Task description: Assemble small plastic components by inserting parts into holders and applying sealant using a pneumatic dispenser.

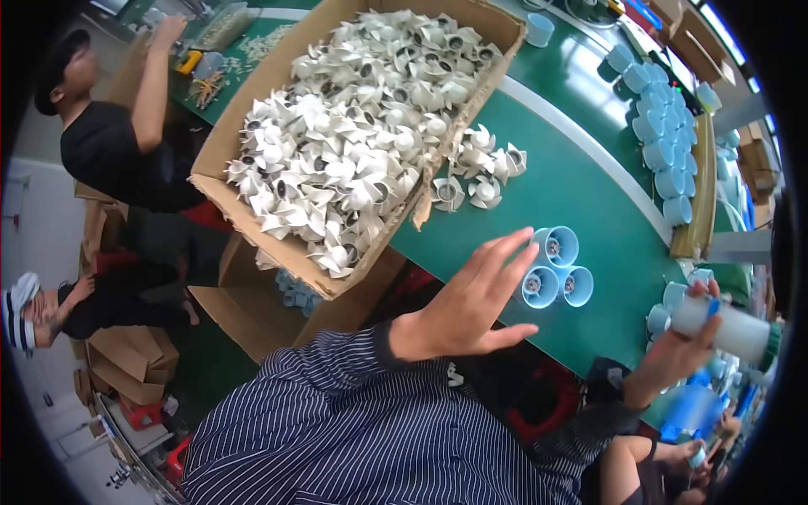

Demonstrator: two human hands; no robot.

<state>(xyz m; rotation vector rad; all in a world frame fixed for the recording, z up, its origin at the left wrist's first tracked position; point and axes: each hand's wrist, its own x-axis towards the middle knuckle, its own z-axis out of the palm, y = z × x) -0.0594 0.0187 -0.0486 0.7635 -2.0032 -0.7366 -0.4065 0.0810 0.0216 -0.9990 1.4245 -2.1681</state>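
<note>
My left hand (471, 303) is open, fingers spread, beside a cluster of three light blue round cups (577, 288) on the green table. Its fingertips are close to the cups' left side; whether they touch is unclear. Small metallic parts show inside the cups. My right hand (673, 349), off to the right, is closed around a white translucent bottle (730, 326) with a green end, tilted on its side. Beyond my left hand, several loose white fan impellers (485, 192) lie on the table beside a large cardboard box (234, 114) heaped with the same impellers.
Stacked rows of light blue cups (661, 151) stand at the far right by a tan board (705, 194). One more cup (539, 30) is at the far side. A person in black (109, 151) works at left; another sits below. Open cartons (135, 362) lie on the floor.
</note>
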